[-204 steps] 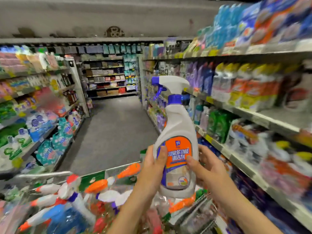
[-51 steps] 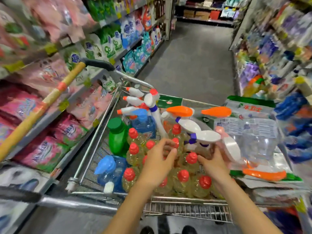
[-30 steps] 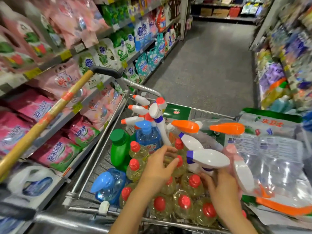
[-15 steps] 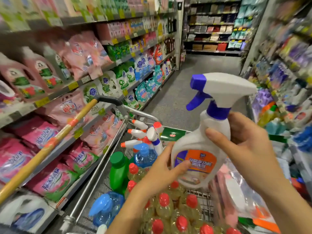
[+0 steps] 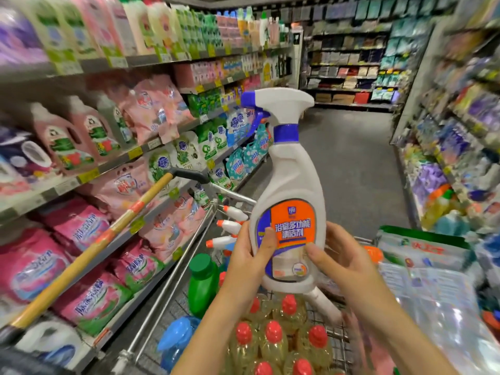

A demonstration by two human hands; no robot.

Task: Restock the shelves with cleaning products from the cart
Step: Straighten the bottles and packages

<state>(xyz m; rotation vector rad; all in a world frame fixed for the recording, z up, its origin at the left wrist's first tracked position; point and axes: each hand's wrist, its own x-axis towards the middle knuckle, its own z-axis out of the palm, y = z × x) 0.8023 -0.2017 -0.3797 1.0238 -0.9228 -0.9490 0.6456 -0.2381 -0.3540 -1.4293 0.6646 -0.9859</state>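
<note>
On the left, the shelves (image 5: 113, 158) are packed with pink and green pouches, and a wooden pole (image 5: 108, 234) slants across in front of them. Down in the cart (image 5: 235, 197), a green bottle (image 5: 203, 282) stands beside a block of red-capped bottles (image 5: 273, 345). The left grip (image 5: 249, 255) has its thumb on the label, clasping the white spray bottle (image 5: 289, 180), which is upright above the cart with its blue nozzle pointing left. The right grip (image 5: 343, 261) is wrapped round its other side. Further right, clear plastic packs (image 5: 433, 293) lie in the cart.
</note>
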